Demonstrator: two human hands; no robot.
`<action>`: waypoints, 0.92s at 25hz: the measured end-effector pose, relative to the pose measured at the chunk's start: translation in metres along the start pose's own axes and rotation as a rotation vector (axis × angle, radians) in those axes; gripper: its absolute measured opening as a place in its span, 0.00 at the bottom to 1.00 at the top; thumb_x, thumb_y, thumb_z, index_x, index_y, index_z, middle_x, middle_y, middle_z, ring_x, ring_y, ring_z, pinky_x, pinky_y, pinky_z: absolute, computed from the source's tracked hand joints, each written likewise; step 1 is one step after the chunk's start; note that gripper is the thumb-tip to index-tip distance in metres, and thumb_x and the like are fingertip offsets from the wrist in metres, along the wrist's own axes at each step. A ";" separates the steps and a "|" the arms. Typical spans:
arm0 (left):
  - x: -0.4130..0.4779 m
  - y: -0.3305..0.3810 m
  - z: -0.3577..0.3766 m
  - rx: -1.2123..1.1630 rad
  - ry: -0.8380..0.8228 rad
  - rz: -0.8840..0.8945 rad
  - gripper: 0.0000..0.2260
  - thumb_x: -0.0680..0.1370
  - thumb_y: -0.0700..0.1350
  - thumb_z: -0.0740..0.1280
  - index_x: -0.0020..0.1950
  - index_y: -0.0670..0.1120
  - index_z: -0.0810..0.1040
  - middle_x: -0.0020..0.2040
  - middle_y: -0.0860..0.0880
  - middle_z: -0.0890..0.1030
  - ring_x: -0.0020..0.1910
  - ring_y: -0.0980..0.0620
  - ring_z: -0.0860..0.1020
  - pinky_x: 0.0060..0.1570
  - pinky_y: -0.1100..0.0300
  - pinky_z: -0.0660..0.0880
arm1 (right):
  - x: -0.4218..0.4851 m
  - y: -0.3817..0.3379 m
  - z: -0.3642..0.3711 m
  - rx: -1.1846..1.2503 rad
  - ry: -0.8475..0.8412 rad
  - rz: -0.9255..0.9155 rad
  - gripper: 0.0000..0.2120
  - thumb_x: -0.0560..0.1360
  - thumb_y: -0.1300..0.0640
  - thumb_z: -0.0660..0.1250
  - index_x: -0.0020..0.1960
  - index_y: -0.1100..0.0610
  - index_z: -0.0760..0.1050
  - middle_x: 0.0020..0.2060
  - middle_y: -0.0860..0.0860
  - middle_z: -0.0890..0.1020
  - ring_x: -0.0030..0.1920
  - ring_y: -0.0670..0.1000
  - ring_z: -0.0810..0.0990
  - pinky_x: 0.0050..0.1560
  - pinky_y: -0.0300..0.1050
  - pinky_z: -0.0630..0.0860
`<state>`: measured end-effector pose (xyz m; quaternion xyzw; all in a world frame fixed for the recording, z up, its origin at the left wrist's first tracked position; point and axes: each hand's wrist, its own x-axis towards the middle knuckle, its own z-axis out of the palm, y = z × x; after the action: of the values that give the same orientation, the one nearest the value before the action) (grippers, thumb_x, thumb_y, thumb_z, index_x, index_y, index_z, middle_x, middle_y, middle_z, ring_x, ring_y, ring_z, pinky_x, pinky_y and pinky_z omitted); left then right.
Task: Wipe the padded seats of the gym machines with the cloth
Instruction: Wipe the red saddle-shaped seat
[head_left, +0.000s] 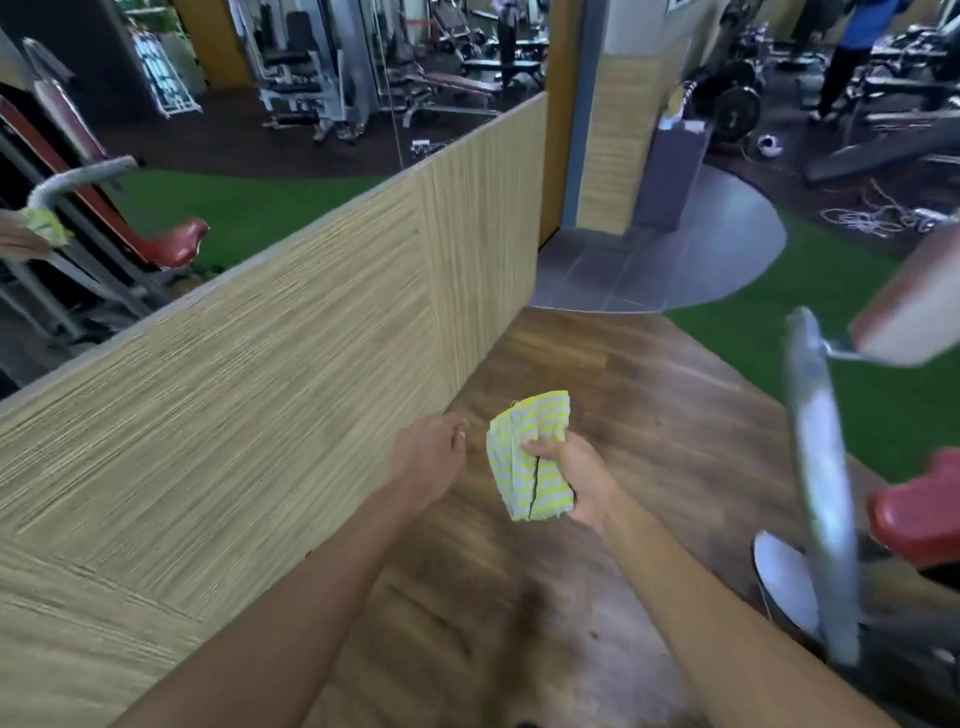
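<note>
Head view: my right hand (576, 475) grips a folded yellow-striped cloth (532, 457); my left hand (431, 452) curls loosely, empty, above glossy wood floor (597, 374).

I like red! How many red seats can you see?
2. One red seat is at the left, behind the wall. Another red seat is at the right edge, partly cut off. More may be hidden.

Count: two hands (431, 447), one cloth (530, 457), two red padded seats (919, 514), one person in blue (857, 47)
</note>
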<state>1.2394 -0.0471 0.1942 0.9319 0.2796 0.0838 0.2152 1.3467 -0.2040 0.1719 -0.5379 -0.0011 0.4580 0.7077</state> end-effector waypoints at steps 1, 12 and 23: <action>0.024 -0.005 -0.004 -0.003 0.000 -0.013 0.12 0.80 0.44 0.60 0.59 0.48 0.79 0.58 0.49 0.82 0.58 0.46 0.78 0.58 0.51 0.73 | 0.023 -0.015 0.007 -0.024 -0.002 0.001 0.16 0.76 0.68 0.65 0.63 0.63 0.75 0.55 0.63 0.83 0.53 0.64 0.83 0.50 0.63 0.80; 0.324 -0.083 -0.005 -0.009 -0.090 0.087 0.12 0.79 0.43 0.59 0.57 0.46 0.80 0.57 0.47 0.82 0.57 0.44 0.79 0.56 0.51 0.74 | 0.278 -0.133 0.067 -0.094 0.132 -0.033 0.14 0.76 0.67 0.65 0.62 0.64 0.76 0.53 0.63 0.84 0.52 0.63 0.84 0.49 0.59 0.81; 0.589 0.031 0.074 0.070 -0.334 0.447 0.12 0.78 0.43 0.60 0.57 0.49 0.81 0.55 0.46 0.82 0.56 0.42 0.80 0.56 0.50 0.76 | 0.423 -0.266 -0.040 0.028 0.527 -0.156 0.08 0.76 0.69 0.65 0.51 0.60 0.77 0.43 0.57 0.83 0.42 0.57 0.83 0.41 0.48 0.80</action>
<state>1.7634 0.2311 0.1634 0.9782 0.0303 -0.0352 0.2023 1.7842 0.0394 0.1503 -0.6271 0.1481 0.2462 0.7241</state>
